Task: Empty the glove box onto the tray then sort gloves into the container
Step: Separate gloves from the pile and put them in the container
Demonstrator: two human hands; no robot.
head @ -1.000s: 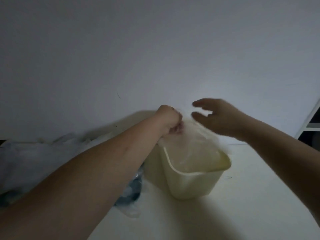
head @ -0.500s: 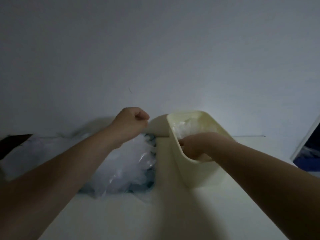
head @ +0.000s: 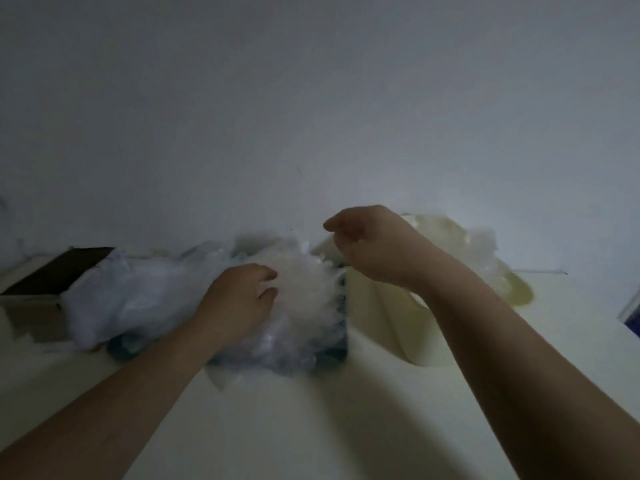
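Left arm: bare forearm stretched forward from the lower left, left hand (head: 242,299) palm-down on the glove pile (head: 145,299).
Left hand grip: fingers curled into the clear film, thumb and forefinger closed on a bunch of it.
Right arm: reaching in from the lower right, crossing in front of the container (head: 381,327).
Right hand (head: 370,244): raised above the pile's right edge, fingers loosely curled; too blurred to tell whether anything is pinched.
Tray (head: 341,341): dark blue, mostly buried under the pile, edge showing on the right.
Container: cream plastic, just right of the tray, loose gloves (head: 479,244) heaped at its far rim.
Glove box (head: 59,271): dark, far left on the worktop (head: 311,410), against the pile.
Pile versus hands: directly under the left hand, below and left of the right hand.
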